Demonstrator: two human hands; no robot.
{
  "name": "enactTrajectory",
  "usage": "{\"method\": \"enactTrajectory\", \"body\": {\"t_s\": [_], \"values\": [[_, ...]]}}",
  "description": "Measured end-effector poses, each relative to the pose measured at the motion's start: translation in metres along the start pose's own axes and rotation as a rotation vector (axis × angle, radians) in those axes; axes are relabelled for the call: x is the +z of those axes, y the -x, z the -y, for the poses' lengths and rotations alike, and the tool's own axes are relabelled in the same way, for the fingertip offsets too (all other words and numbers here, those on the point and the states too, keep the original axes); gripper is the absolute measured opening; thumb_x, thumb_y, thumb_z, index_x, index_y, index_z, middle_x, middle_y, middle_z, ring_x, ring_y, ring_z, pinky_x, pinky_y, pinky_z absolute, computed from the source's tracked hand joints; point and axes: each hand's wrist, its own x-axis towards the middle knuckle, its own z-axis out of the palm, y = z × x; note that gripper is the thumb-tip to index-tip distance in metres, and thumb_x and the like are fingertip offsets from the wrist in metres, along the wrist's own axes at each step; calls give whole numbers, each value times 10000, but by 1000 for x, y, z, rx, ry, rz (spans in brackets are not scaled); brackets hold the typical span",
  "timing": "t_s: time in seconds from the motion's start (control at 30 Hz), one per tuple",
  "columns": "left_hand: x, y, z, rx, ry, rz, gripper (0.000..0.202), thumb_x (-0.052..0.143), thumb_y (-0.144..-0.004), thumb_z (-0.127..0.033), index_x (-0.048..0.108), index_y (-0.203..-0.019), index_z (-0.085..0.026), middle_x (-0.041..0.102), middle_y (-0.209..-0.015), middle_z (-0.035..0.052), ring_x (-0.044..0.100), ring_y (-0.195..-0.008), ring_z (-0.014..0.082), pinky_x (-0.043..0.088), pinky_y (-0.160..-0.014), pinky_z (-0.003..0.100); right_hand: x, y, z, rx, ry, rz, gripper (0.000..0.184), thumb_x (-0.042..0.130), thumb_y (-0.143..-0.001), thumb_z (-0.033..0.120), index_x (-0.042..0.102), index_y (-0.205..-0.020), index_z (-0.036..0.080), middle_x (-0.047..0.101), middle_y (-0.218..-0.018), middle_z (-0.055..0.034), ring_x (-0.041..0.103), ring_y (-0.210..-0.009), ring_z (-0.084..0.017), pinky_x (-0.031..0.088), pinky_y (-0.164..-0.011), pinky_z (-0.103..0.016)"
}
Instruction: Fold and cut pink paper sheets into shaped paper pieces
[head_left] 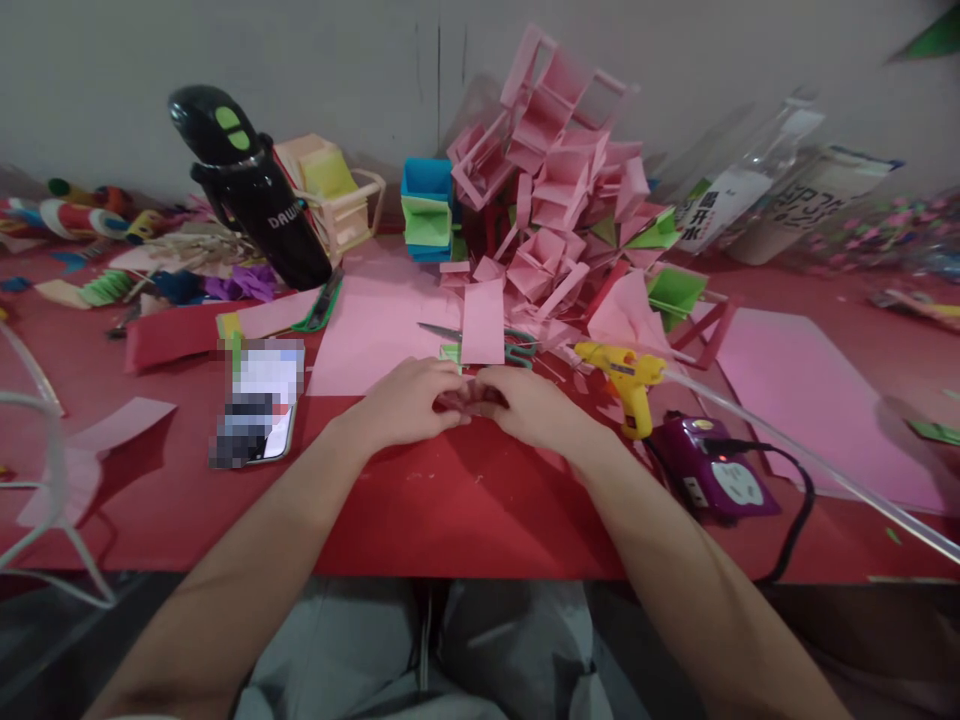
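Note:
My left hand (416, 400) and my right hand (529, 405) meet over the red tabletop, fingers curled inward and fingertips nearly touching. Something small and pinkish may be between them, but the fingers hide it. Just beyond my fingertips is a pink paper strip (484, 320), lying across a pair of scissors (521, 347) with dark green handles. A small light-green piece (450, 353) shows beside my left fingers. Behind my left hand lies a large pink sheet (360, 340). To the right of my right hand rests a yellow glue gun (628, 380), a long clear glue stick (810, 455) behind it.
Pink paper chair-like models (555, 170) are heaped against the wall, beside a blue and green paper box (427, 210). A black bottle (262, 200), a phone (262, 400) and a utility knife (324, 300) are left. A purple power socket (712, 470) and pink sheets (817, 390) are right.

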Motion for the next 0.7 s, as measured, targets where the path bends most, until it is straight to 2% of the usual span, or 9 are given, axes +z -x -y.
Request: {"method": "enactTrajectory", "body": {"t_s": [0.07, 0.13, 0.3, 0.4, 0.5, 0.6, 0.7], "values": [[1, -1, 3, 12, 25, -2, 97, 693, -848, -275, 721, -906, -202, 704, -950, 43, 636, -906, 210, 469, -844, 342, -1, -1, -2, -62, -25, 18, 102, 539, -916, 190, 621, -855, 184, 675, -871, -43, 563, -764, -161, 355, -672, -277], [3, -2, 5, 30, 59, -17, 93, 670, -863, -222, 751, -908, -211, 720, -946, 38, 652, -899, 198, 483, -855, 331, -2, -1, -2, -105, -45, 4, 174, 475, -932, 151, 612, -827, 176, 661, -842, -48, 558, -759, -158, 358, -680, -277], [9, -1, 8, 97, 51, -115, 184, 598, -867, -143, 767, -868, -216, 740, -953, 38, 679, -882, 187, 517, -829, 311, -7, -3, -3, -115, -50, -174, 236, 463, -976, 226, 589, -780, 186, 650, -795, -33, 550, -724, -151, 341, -665, -278], [9, -1, 6, 104, 4, -264, 168, 587, -875, -152, 742, -816, -180, 713, -844, 43, 660, -782, 172, 516, -739, 295, -11, -3, -3, -77, -54, -385, 250, 488, -985, 297, 585, -781, 189, 633, -743, -20, 530, -670, -144, 326, -638, -282], [7, -2, 4, 130, 0, -514, 163, 594, -914, -196, 722, -819, -162, 688, -787, 43, 634, -715, 150, 508, -678, 274, -12, -1, -1, -63, -99, -578, 295, 551, -962, 401, 586, -765, 183, 612, -687, -10, 509, -612, -131, 339, -618, -280], [7, -4, 4, 174, -6, -683, 133, 614, -924, -197, 722, -857, -157, 702, -819, 54, 650, -734, 141, 522, -673, 254, -8, -1, 4, -76, -176, -552, 379, 607, -922, 472, 561, -679, 185, 561, -599, 10, 467, -547, -112, 331, -567, -272], [9, -4, 4, 193, -12, -744, 112, 618, -904, -137, 722, -871, -159, 708, -845, 52, 666, -763, 137, 540, -689, 240, -3, -2, 9, -84, -247, -472, 408, 628, -906, 486, 562, -644, 181, 520, -554, 27, 416, -518, -97, 310, -537, -265]]}}
